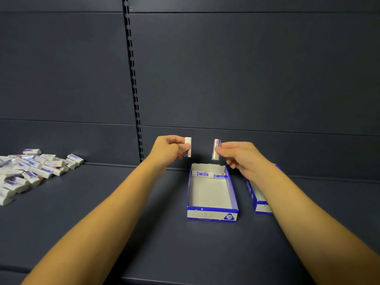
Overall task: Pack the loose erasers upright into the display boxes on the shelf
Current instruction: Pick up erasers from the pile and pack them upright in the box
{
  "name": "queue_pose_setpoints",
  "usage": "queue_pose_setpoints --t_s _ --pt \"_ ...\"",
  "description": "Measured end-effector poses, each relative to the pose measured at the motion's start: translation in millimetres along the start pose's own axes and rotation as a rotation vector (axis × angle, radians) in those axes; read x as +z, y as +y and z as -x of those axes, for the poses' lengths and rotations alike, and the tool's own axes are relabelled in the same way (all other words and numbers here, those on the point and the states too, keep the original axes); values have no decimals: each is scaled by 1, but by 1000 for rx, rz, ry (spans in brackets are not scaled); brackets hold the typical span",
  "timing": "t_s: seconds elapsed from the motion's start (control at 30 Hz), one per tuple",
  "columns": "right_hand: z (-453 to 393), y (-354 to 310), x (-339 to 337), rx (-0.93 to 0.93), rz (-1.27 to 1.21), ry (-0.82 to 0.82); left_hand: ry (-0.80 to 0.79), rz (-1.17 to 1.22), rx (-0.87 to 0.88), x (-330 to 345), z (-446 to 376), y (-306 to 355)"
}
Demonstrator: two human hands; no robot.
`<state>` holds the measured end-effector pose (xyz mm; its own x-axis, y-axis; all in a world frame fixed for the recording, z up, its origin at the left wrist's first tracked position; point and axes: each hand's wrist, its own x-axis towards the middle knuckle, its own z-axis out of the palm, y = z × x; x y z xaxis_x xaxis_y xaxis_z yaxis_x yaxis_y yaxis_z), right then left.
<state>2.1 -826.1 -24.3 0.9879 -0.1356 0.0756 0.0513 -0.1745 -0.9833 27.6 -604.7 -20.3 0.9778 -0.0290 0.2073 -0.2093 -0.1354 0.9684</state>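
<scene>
Above the far end of the display box (211, 194) | left hand (171, 148) pinches one upright eraser (188, 146), right hand (239, 156) another (216, 149) | loose pile (30, 171) well left of box | advice: lower each vertically, snug beside the two erasers (209, 174) already inside.

We read "2B" in a blue triangle on the box (211, 215) front, right corner. Eraser (202, 174) label print too small to read.

Display box (211, 194) open-topped, mostly free; 2 erasers (209, 175) line its back wall
</scene>
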Motion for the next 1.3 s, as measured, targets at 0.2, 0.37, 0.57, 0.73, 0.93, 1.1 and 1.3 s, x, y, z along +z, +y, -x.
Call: queue_pose_setpoints --t_s 0.2,0.37,0.57,0.73,0.93,1.1,1.3 --pt "-3 -4 -1 -17 190 -39 -37 -11 -10 3 -6 -10" --pt "-3 -11 3 -70 435 -144 -39 10 -28 5 -9 -17" --pt "-13 -13 16 -89 751 -269 -50 48 -44 1 -11 -28" --pt "-18 -8 24 -86 833 -312 -61 59 -48 1 -11 -31" --pt "-20 -8 29 -22 869 -343 -56 65 -51 -1 -12 -33" --pt "-18 -12 31 -16 912 -433 -53 69 -53 -2 -10 -33" --pt "-17 -15 34 21 838 -428 -53 75 -51 -4 -8 -34"
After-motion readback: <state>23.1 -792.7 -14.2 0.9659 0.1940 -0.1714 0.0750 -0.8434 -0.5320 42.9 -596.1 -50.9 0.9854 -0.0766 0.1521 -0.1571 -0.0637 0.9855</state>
